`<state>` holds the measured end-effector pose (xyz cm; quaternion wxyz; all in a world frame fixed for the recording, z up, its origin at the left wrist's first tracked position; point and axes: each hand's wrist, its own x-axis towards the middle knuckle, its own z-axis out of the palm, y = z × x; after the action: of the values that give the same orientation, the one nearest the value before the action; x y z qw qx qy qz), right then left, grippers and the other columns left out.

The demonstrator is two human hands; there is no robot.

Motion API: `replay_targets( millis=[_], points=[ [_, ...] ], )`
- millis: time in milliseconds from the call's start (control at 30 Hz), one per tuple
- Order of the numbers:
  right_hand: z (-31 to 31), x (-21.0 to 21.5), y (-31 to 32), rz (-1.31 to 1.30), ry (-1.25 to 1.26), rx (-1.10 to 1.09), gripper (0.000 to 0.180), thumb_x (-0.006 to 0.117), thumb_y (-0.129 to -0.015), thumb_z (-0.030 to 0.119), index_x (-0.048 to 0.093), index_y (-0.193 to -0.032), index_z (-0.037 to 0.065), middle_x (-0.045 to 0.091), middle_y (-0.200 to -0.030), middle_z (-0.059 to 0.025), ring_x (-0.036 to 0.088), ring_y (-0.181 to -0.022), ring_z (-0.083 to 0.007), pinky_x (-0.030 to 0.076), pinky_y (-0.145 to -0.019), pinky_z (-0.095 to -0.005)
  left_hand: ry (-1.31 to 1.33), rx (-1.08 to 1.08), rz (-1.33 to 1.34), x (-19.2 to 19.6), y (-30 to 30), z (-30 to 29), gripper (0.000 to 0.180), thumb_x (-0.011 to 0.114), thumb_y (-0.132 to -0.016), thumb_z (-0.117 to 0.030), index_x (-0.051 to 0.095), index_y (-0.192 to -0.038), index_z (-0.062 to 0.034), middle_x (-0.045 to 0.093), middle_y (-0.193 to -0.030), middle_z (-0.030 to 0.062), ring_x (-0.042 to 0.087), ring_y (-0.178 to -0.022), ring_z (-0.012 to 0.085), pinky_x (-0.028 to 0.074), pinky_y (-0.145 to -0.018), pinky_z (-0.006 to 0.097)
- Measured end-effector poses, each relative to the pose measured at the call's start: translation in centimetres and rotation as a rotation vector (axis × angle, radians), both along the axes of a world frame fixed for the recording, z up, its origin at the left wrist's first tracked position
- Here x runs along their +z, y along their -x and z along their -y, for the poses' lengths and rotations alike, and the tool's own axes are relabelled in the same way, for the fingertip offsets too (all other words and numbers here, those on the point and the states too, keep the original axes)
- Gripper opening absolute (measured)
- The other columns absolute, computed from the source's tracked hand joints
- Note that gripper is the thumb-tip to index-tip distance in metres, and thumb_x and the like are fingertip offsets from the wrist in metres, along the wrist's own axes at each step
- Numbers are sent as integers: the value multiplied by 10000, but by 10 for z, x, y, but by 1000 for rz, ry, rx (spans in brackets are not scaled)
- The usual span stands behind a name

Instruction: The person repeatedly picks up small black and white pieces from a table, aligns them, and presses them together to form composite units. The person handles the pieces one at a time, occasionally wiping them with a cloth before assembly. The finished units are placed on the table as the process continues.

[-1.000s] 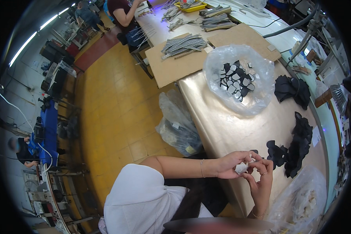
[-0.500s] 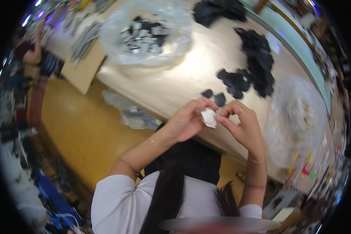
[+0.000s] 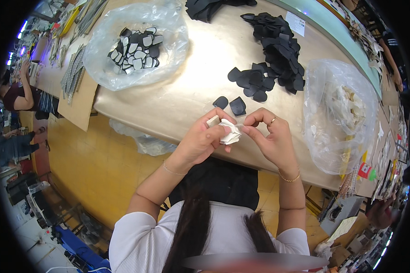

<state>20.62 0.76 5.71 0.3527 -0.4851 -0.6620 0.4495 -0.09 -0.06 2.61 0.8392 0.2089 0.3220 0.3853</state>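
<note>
Pieces of thin white material (image 3: 232,135) were found at the centre of the frame, gathered in a loose, fanned bundle between the two hands and above the near edge of the counter (image 3: 209,68). The left hand (image 3: 198,140) bore the bundle: its grip was closed around the left side, with the thumb laid across the front and fingers behind. A stiffer cream piece (image 3: 212,121) stood up between that thumb and forefinger.

The right hand (image 3: 274,139) was positioned on the opposite side. Its grip was narrow, thumb and forefinger meeting at the bundle's upper right edge, apparently on a thin white corner; whether that corner belonged to a separate piece could not be determined. From this grip the bundle lay directly to the left in the frame. The left hand was the nearer, covering much of the bundle, while the right met only its margin. The long axis could not be fixed, as fingers hid part of the outline; the visible part fanned toward the lower right.

Two black pieces (image 3: 238,107) lay on the counter just above the hands in the frame, apart from both.
</note>
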Motion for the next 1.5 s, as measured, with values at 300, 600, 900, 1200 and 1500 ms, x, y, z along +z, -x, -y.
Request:
replay_targets(
  millis=[300, 600, 900, 1200, 1500],
  points=[
    [22, -18, -5, -179, 5, -179, 110, 754, -884, 32, 659, -924, -8, 695, -831, -60, 653, -762, -144, 517, -727, -277, -39, 82, -49, -2, -8, 4, 101, 603, -927, -81, 548, -1010, -60, 606, -1030, 104, 619, -797, 153, 533, -599, 296],
    [33, -13, -26, -466, 153, -340, 108, 750, -906, 7, 668, -976, -1, 679, -955, -27, 611, -861, -97, 504, -787, -242, -60, 187, 107, -2, 12, -9, 127, 554, -943, -160, 550, -960, -33, 602, -970, 142, 603, -745, 207, 522, -576, 316],
    [30, -14, -14, 93, -689, -109, 265, 748, -736, -87, 688, -967, 29, 692, -1022, -112, 675, -884, -291, 564, -796, -385, 91, -207, 96, 7, -11, -5, 295, 609, -1016, -326, 649, -1001, -35, 650, -877, 78, 577, -603, 105, 413, -401, 224],
    [33, -20, -14, 89, -672, -121, 281, 752, -762, -70, 683, -1014, 32, 687, -1083, -127, 671, -914, -303, 570, -813, -405, -72, -81, -165, 14, -12, -1, 134, 666, -977, -162, 642, -970, -30, 658, -886, 69, 589, -609, 80, 417, -403, 219],
    [43, -10, -8, 35, -334, -224, 262, 841, -762, 50, 713, -990, 46, 661, -1080, -107, 671, -944, -244, 552, -797, -327, -340, 19, -372, 12, -16, 9, 69, 685, -915, -55, 635, -915, -9, 669, -1024, 121, 619, -784, 136, 484, -622, 249]
  ],
)
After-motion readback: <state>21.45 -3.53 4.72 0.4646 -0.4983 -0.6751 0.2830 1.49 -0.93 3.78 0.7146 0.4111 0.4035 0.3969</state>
